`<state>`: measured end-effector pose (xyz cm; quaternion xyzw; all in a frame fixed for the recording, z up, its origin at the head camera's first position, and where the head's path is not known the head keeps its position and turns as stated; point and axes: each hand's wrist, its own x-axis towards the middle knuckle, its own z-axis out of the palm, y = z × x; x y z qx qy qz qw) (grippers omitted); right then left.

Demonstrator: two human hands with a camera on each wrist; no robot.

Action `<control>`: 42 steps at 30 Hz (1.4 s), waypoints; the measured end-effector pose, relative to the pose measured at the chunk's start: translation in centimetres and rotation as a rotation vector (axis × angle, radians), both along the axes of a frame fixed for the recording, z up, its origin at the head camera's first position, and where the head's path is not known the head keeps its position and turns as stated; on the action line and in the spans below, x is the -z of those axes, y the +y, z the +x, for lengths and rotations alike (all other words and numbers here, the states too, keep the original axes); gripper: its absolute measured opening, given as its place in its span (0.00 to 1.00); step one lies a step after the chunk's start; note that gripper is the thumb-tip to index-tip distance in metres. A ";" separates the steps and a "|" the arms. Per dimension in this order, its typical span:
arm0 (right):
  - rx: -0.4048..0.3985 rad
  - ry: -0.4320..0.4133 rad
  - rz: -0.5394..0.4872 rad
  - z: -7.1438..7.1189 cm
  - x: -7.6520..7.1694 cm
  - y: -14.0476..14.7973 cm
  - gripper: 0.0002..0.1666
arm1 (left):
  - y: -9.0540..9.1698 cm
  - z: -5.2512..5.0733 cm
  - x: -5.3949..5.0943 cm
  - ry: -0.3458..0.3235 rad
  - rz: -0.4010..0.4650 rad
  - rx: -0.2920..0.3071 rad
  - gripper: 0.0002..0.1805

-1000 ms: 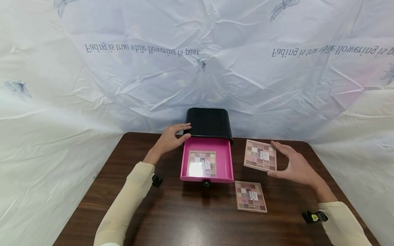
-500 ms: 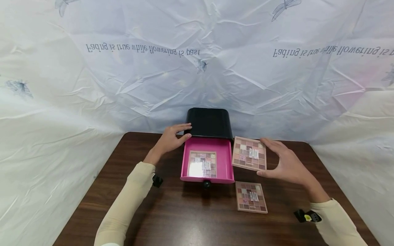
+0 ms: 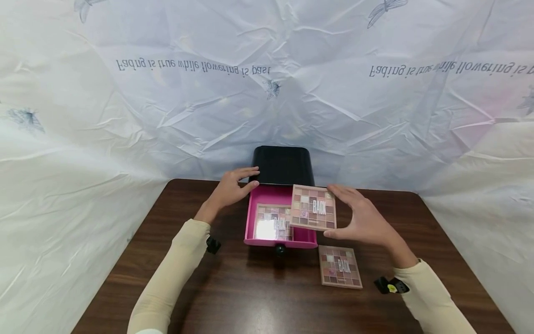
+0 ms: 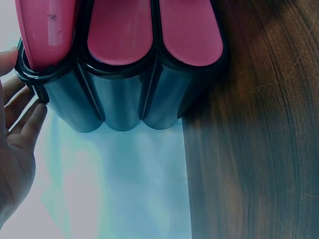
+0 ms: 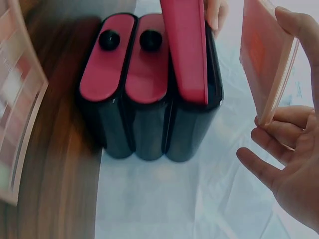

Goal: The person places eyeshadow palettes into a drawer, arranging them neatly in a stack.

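My right hand [image 3: 363,220] pinches a square pink palette [image 3: 314,207] by its right edge, over the right part of the open pink drawer [image 3: 303,235]. In the right wrist view, thumb and fingertips clasp the palette [image 5: 264,59] at opposite edges. Another palette [image 3: 267,222] lies inside the drawer at the left. My left hand [image 3: 228,190] rests against the left side of the black cabinet [image 3: 283,166], fingers extended. Seen from the left wrist, these fingers touch the cabinet's upper corner [image 4: 70,99]. A third palette [image 3: 340,267] lies on the table, right of the drawer's front.
The cabinet has three stacked drawers, its top one pulled out and the lower two [image 5: 108,59] closed, with black knobs. It stands at the back of a dark wooden table [image 3: 250,297]. A pale printed sheet [image 3: 208,111] hangs behind and at both sides.
My right hand has moved left with its palette, from right of the cabinet to above the drawer. My left hand, the cabinet and the other palettes have stayed in place.
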<state>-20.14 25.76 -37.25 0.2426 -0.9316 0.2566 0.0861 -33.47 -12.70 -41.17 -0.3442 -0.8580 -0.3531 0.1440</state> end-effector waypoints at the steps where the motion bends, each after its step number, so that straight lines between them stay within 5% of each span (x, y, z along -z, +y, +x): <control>1: -0.006 0.000 -0.003 -0.1 0.0 -0.3 0.71 | 0.0 0.0 0.0 0.000 0.000 0.001 0.24; 25: -0.120 -0.031 0.048 -1.7 0.8 -7.5 0.68 | 0.0 0.0 0.0 0.020 0.004 -0.005 0.25; 42: -0.150 -0.039 0.088 -2.3 1.5 -8.9 0.66 | 0.1 0.1 0.2 0.014 0.003 -0.006 0.25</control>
